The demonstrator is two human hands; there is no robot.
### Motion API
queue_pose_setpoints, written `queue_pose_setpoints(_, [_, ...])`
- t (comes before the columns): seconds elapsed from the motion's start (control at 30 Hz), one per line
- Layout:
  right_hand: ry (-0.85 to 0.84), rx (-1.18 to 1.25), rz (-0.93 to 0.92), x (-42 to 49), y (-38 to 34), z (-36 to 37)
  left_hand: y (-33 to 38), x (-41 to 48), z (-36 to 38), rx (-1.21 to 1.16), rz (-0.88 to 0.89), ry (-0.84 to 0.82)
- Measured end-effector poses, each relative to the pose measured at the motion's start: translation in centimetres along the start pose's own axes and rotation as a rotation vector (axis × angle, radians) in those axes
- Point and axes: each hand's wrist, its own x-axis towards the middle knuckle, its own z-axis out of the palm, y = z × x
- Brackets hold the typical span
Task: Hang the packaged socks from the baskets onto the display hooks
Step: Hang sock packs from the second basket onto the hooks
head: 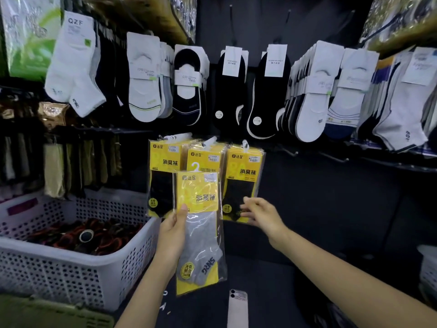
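1. The display wall (260,24) fills the view in front of you. Its upper row is crowded with hanging socks, and the lower row to the right has bare hooks (335,159).
2. A white basket (71,261) sits low on your left. It holds dark bundled goods, and it is unclear whether these are more sock packets.
3. Three bunches of yellow packets (243,181) already hang side by side at the centre, so part of the job looks done.
4. One grey-sock packet (201,233) is not yet hung. It is upright in front of the middle bunch, just below the hooks.
5. Your left hand (173,229) grips this packet by its left edge, with the thumb on the front.
6. Your right hand (257,211) holds nothing. Its fingers are loosely spread at the lower corner of the right bunch, and I cannot tell whether they touch it.
7. The packet's white plastic hanger (195,167) still has to go over a hook.
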Motion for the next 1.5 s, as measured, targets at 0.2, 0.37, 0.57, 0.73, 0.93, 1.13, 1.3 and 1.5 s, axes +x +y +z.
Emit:
queue_pose_setpoints(0.2, [-0.297, -0.026, -0.029, -3.2, 0.3, 1.0, 0.3, -1.4, 2.7, -0.047, 0.014, -0.154])
queue_pose_setpoints(0.37, [-0.034, 0.173, -0.134, -3.1, -0.4, -0.4, 0.0, -2.0, 3.2, -0.026, 0.039, -0.29])
queue_pose_setpoints(0.57, [0.2, 0.184, -0.15, -1.4, -2.6, -1.9, 0.1, -2.2, 4.0, 0.013, -0.001, -0.439])
queue_pose_setpoints(0.73, [0.179, 0.117, -0.121, 0.0, -3.3, -1.5, 0.0, -1.9, 4.4, -0.013, -0.022, -0.434])
queue_pose_setpoints(0.93, [0.19, 0.14, 0.026, 1.9, -2.7, -1.3, -0.4, -1.4, 4.1, -0.001, -0.059, -0.407])
queue_pose_setpoints(1.13, [0.229, 0.176, 0.021, 2.1, -1.3, -0.5, -1.9, -1.9, 4.5, 0.022, -0.07, -0.42])
queue_pose_setpoints(1.3, [0.323, 0.162, -0.127, 1.6, -1.6, 0.4, -2.0, -1.1, 4.6, 0.028, -0.06, -0.375])
queue_pose_setpoints(1.5, [0.273, 0.1, -0.089, 3.5, -2.1, 0.1, -2.3, -0.1, 5.1, 0.027, -0.077, -0.355])
